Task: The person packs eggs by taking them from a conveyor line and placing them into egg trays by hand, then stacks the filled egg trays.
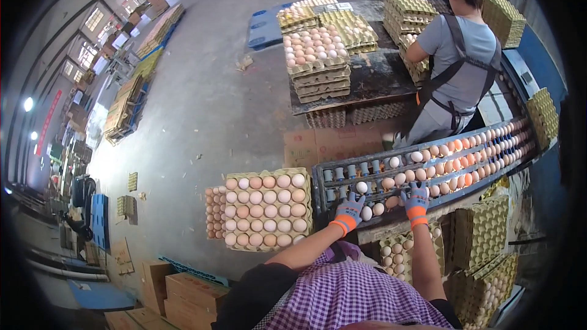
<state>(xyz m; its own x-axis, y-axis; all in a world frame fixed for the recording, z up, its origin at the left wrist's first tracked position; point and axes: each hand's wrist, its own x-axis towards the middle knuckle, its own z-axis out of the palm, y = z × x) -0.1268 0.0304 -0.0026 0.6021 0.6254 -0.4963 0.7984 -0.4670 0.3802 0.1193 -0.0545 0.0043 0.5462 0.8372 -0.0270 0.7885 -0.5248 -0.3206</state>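
Both my hands wear grey gloves with orange cuffs and reach over a roller conveyor [435, 167] with rows of eggs on blue rollers. My left hand [350, 211] is at the conveyor's near left end, palm down, fingers apart. Beside its fingertips are a white egg [362, 187] and another pale egg [366, 213]. My right hand [416, 197] lies over the nearest row, fingers spread, close to a brown egg [391, 202]. The undersides of both hands are hidden, so any egg under them cannot be seen. Left of the conveyor stands a stack topped by a full egg tray [268, 208].
A co-worker [458, 59] stands beyond the conveyor at a dark table [380, 73] with stacked egg trays [316, 62]. By my right arm are more filled trays [396, 254] and stacked pulp trays [479, 231]. Cardboard boxes [195, 291] sit at lower left.
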